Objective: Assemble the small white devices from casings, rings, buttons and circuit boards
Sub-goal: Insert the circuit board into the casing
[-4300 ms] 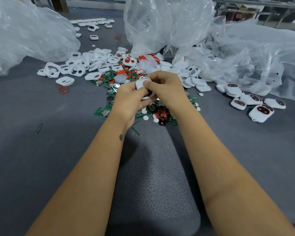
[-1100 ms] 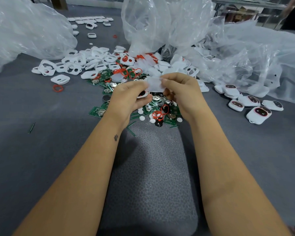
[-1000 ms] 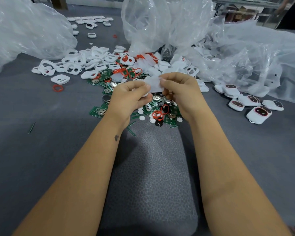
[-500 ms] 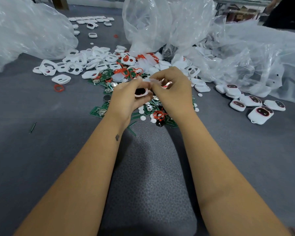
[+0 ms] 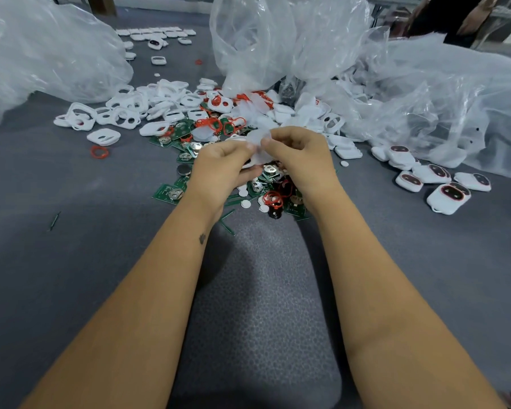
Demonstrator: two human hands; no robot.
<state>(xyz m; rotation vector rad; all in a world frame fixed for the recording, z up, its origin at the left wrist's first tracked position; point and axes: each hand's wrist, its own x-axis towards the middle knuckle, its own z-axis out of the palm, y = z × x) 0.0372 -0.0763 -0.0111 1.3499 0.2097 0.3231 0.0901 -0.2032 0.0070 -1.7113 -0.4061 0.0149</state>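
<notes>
centre: our hands (image 5: pixel 266 160) meet above the circuit boards (image 5: pixel 171 192) | upper left of centre: casings (image 5: pixel 124 113) piled on the table (image 5: pixel 71 261) | right: finished devices (image 5: pixel 443 187) in a cluster | top: plastic bags (image 5: pixel 278 39) behind the pile

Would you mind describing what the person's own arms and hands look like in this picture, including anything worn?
Both forearms are bare to the frame's lower edge: no sleeves, gloves, watch or bracelets show. The left hand and right hand show no rings. The only marking is a small dark tattoo on the left forearm near the wrist.
</notes>
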